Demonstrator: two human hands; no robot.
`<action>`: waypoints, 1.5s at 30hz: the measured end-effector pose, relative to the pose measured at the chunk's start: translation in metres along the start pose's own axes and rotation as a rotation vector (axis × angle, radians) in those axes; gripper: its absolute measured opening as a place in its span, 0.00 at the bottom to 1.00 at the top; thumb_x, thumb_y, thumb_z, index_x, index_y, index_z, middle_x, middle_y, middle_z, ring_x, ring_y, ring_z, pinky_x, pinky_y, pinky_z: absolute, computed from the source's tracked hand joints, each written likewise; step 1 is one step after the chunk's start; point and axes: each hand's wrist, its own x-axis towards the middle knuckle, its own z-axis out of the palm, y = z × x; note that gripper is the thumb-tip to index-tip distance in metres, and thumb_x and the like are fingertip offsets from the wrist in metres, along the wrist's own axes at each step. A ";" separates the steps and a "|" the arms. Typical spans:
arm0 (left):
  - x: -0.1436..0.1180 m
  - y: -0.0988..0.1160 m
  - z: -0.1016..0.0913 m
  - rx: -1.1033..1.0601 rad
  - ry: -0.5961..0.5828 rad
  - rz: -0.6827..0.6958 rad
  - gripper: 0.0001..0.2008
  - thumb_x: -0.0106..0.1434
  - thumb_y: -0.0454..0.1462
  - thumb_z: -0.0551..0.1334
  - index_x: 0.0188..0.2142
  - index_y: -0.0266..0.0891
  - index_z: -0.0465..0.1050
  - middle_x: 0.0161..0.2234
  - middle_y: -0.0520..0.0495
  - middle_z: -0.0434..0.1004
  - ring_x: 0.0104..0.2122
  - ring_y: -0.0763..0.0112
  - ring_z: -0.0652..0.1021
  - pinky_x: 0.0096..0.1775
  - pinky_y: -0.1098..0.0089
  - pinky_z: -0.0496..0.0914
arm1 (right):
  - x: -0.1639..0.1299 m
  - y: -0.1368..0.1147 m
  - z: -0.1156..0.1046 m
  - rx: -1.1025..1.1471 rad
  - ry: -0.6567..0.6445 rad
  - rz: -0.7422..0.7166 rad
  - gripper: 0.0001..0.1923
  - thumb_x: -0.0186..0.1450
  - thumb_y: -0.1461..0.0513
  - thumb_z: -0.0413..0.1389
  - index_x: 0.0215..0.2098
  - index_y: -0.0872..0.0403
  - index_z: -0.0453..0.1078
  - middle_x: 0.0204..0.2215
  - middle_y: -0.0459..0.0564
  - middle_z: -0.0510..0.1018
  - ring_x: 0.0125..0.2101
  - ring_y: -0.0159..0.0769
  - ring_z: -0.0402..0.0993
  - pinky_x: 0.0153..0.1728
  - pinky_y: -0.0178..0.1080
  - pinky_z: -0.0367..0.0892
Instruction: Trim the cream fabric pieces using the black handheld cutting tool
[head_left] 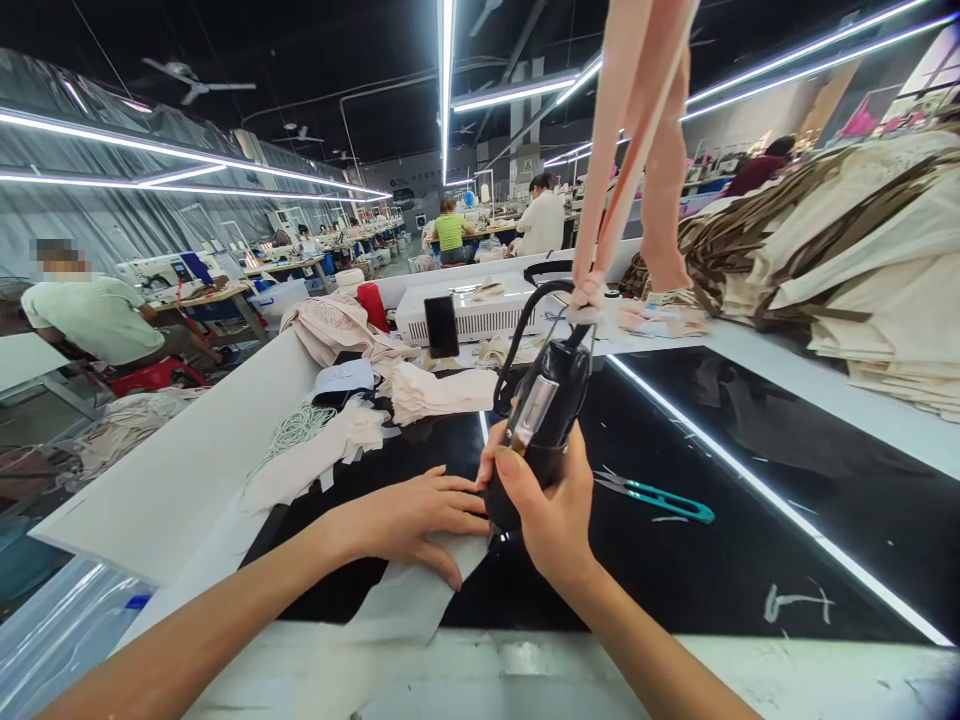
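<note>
My right hand (553, 495) is wrapped around a black corded handheld power tool (546, 405) with a silver plate on its side. The tool hangs from pale pink straps (606, 180), and its lower end points down at the dark glossy work surface; its working tip is mostly hidden. Beside it, my left hand (427, 520) lies flat with its fingers spread over a white fabric piece (412, 600), fingertips close to the tool. The fabric reaches over the front edge. To the right of my right hand lie teal thread snips (660, 497).
White fabric stacks (450, 392) and pale green cord (296, 430) lie at the left. Behind them stand a dark phone (441, 327) and a white vented box (472, 305). Piled cream and brown fabric (847, 230) fills the right. A seated person (90, 310) is at far left.
</note>
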 end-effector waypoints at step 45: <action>0.005 -0.008 0.007 -0.044 0.081 0.052 0.28 0.58 0.42 0.79 0.57 0.50 0.78 0.61 0.46 0.77 0.65 0.48 0.69 0.71 0.46 0.53 | -0.021 -0.010 0.018 0.201 -0.091 0.029 0.12 0.68 0.57 0.65 0.46 0.45 0.69 0.30 0.40 0.79 0.24 0.30 0.74 0.29 0.37 0.76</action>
